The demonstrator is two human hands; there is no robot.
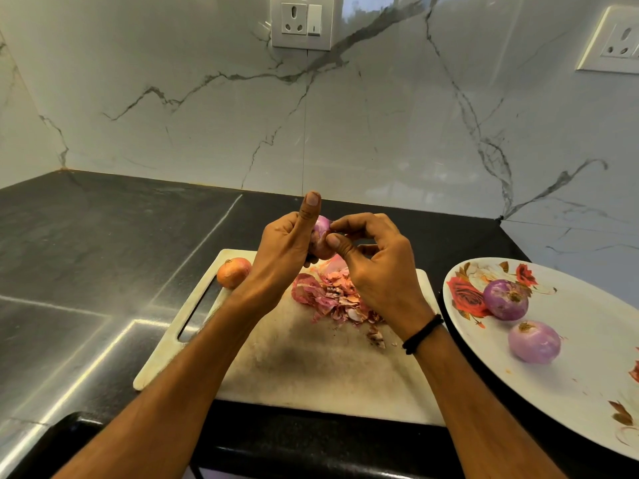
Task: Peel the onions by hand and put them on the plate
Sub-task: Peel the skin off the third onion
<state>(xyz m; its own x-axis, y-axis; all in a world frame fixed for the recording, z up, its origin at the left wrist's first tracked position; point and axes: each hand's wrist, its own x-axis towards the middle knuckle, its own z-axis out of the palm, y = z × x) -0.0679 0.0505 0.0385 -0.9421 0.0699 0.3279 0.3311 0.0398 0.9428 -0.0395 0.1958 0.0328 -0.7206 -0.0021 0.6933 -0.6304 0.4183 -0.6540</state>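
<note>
My left hand (283, 247) holds a small purple onion (321, 229) above the white cutting board (311, 368), thumb pointing up. My right hand (373, 264) pinches at the onion's skin with thumb and fingertips. Most of the onion is hidden behind my fingers. An unpeeled orange-brown onion (233, 272) sits on the board's far left corner. A heap of pink and brown peels (332, 295) lies on the board under my hands. Two peeled purple onions (505, 299) (534, 341) rest on the flowered white plate (587, 375) at the right.
The board lies on a dark stone counter (86, 254) that meets a white marble wall (345, 133). Wall sockets (301, 22) (612, 43) sit high on the wall. The counter's front edge (311, 444) runs just below the board.
</note>
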